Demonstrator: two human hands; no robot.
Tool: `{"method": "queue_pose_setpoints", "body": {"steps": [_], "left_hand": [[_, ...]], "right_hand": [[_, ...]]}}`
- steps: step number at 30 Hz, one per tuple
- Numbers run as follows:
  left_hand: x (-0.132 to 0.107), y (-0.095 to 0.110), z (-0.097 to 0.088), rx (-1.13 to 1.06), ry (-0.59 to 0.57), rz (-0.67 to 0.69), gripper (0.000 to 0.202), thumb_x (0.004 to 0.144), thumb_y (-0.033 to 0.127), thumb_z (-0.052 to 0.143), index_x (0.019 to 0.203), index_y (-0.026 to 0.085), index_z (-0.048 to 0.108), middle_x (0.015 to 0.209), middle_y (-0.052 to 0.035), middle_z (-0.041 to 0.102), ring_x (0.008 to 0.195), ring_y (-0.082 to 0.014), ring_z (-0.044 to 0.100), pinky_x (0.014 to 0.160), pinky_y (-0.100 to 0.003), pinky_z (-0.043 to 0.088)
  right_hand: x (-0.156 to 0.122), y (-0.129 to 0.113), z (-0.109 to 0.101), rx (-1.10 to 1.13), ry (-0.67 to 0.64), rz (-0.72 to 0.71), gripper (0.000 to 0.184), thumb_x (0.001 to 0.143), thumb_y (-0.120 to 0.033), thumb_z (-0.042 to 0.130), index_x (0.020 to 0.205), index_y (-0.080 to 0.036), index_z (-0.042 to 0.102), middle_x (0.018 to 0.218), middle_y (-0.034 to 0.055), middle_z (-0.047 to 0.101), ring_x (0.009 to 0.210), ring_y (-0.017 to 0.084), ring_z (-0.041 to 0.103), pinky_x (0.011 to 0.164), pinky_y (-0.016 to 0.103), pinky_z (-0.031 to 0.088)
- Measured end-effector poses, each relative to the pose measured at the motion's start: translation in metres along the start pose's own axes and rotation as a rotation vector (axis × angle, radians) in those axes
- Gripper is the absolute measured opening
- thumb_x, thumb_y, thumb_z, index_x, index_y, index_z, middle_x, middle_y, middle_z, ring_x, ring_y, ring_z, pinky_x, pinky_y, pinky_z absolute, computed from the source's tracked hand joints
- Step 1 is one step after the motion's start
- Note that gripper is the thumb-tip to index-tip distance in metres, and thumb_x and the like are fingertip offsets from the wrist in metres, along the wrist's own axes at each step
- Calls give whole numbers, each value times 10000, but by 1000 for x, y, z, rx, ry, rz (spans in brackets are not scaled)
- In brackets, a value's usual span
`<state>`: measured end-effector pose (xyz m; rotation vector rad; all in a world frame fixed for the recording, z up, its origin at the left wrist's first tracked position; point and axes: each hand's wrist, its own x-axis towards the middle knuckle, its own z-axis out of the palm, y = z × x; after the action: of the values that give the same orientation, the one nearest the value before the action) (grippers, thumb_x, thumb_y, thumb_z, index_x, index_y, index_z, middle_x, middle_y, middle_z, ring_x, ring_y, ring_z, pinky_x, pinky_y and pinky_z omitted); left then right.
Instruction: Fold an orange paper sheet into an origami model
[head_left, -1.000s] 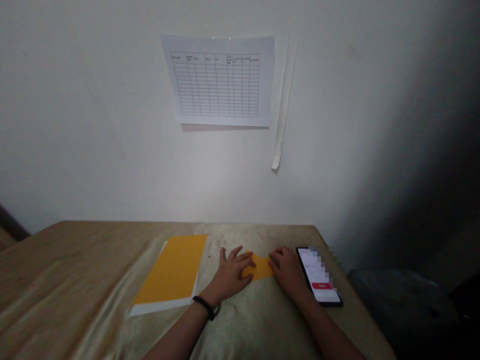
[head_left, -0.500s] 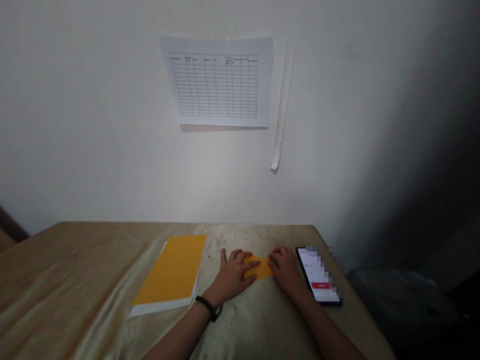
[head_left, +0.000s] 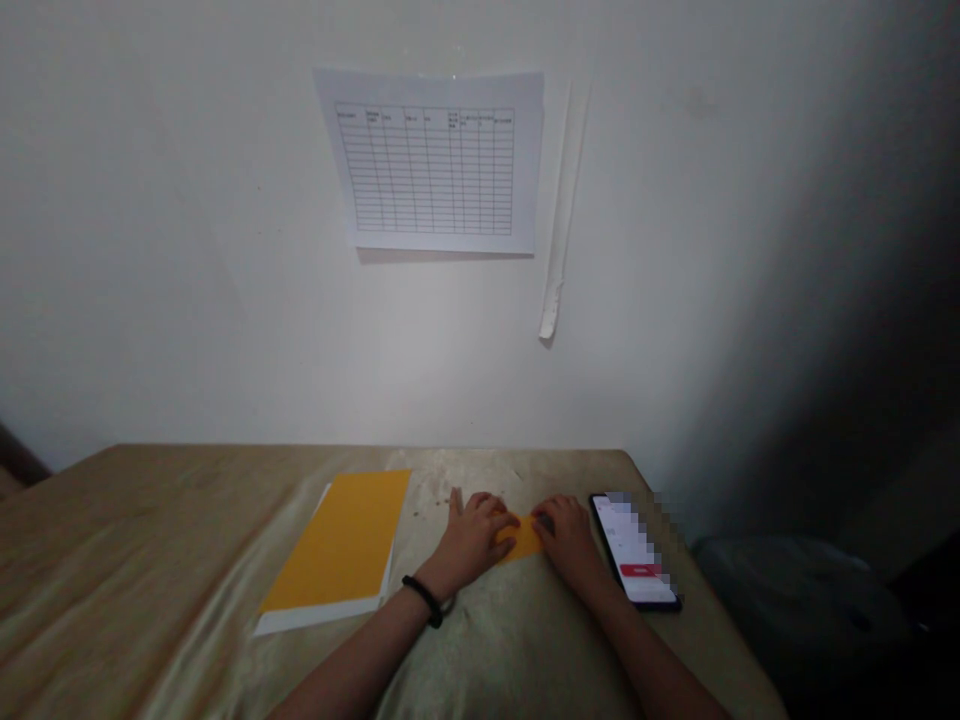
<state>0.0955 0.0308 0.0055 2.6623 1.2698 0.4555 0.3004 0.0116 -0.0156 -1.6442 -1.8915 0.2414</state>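
Note:
A small folded piece of orange paper (head_left: 521, 540) lies on the cloth-covered table (head_left: 150, 540) between my two hands. My left hand (head_left: 471, 540) rests on its left part, fingers curled down onto the paper and thumb pointing away. My right hand (head_left: 568, 535) presses on its right end with bent fingers. Both hands cover much of the paper. A black band sits on my left wrist.
A stack of orange and white sheets (head_left: 341, 550) lies to the left of my hands. A lit phone (head_left: 634, 550) lies just right of my right hand near the table's right edge. A printed table sheet (head_left: 435, 160) hangs on the wall.
My left hand's fingers have curled in and slid right over the orange paper, so less of it shows. My right hand has barely moved.

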Motion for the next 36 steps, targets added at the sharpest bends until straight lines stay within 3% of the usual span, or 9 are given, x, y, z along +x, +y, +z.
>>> {"method": "queue_pose_setpoints", "body": {"steps": [6, 11, 17, 36], "left_hand": [[-2, -1, 7, -29, 32, -12, 283, 952, 384, 586, 1230, 391, 641, 1209, -22, 624, 1232, -276, 476, 1125, -714, 84], [-4, -1, 9, -28, 27, -36, 306, 956, 401, 576, 1257, 410, 628, 1255, -30, 600, 1247, -282, 464, 1115, -717, 117], [-4, -2, 10, -43, 30, -43, 303, 955, 412, 573, 1253, 409, 629, 1275, -30, 590, 1255, -279, 459, 1118, -721, 93], [-4, -1, 9, -38, 35, -52, 300, 946, 430, 579, 1241, 392, 625, 1255, -28, 600, 1247, -283, 470, 1119, -721, 88]], "right_hand": [[0, -2, 1, -13, 10, -29, 192, 883, -142, 535, 898, -223, 708, 981, 58, 717, 1017, 232, 593, 970, 352, 353], [2, -1, 4, -23, 34, 1, 256, 864, -123, 558, 1041, -212, 720, 1066, 65, 719, 1058, 230, 584, 973, 345, 358], [1, -2, 2, -47, 28, 42, 150, 870, -187, 609, 863, -235, 751, 956, 45, 717, 1027, 234, 570, 940, 343, 363], [-1, -9, -9, -101, -22, -166, 131, 846, -182, 667, 797, -258, 761, 898, 14, 700, 1104, 216, 512, 1018, 371, 301]]}}
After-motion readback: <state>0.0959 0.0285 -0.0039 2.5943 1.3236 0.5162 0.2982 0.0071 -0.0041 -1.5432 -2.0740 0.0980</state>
